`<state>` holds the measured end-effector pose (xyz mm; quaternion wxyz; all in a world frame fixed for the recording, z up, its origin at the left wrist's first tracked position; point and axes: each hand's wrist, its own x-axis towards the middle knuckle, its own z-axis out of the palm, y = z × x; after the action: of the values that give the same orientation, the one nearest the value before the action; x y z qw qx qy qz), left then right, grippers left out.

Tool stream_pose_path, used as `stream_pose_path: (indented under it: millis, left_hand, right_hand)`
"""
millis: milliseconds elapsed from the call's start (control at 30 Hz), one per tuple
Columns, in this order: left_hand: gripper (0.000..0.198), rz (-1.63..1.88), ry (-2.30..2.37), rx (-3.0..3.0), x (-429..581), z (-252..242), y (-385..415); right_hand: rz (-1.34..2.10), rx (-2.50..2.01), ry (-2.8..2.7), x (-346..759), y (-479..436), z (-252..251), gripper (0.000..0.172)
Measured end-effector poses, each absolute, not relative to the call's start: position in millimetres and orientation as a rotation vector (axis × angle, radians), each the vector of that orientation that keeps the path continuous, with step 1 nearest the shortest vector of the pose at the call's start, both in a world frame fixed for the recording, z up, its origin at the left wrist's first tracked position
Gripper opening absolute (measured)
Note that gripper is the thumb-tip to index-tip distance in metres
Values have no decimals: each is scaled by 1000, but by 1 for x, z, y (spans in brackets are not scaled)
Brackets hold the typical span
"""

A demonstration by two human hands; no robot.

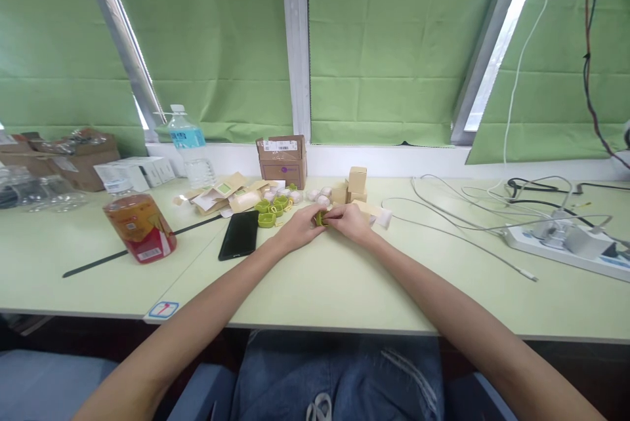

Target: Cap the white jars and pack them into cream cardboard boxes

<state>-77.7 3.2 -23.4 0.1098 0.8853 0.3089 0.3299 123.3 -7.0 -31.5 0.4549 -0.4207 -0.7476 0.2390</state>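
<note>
The left hand (302,227) and right hand (350,221) meet, pinching a small green piece (320,218) over the surface (315,290).
They mostly cover it; its long axis and direction I cannot tell. Green cups (266,222) and a black phone (239,235) lie leftward, small boxes (357,180) behind; a sticker (164,309) shows red "7".

Beyond the bare left forearm (216,306), rightward of the black rectangular smartphone (239,235), a hand could cross the pale green tabletop (325,293). Left of the phone, a red-and-orange plastic bottle (140,229) blocks; behind the phone, loose beige cardboard pieces (224,188); far right of it, a white power strip (541,252).
</note>
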Motion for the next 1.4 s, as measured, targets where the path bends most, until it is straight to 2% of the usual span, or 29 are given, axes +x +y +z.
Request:
stream_pose_path:
  millis: [600, 800, 1067, 1167, 1267, 1400]
  left_hand:
    - [32, 1011, 837, 2709, -75, -23, 1]
    - [35, 1059, 794, 2719, -76, -25, 0]
    - [28, 1053, 772, 2616, -72, -21, 2]
    - [34, 1125, 774, 2544, -74, -22, 5]
    - [40, 1185, 810, 2462, -76, -24, 9]
    - [44, 1195, 812, 2305, -75, -25, 10]
  right_hand:
    - [595, -1204, -1635, 104, -20, -31, 22]
    - [552, -1238, -1657, 103, -20, -31, 19]
    - [858, -1124, -1601, 115, -15, -29, 15]
    - [962, -1077, -1551, 123, -10, -28, 20]
    - [904, -1075, -1491, 127, -4, -29, 17]
    - [853, -1074, -1451, 131, 0, -33, 40]
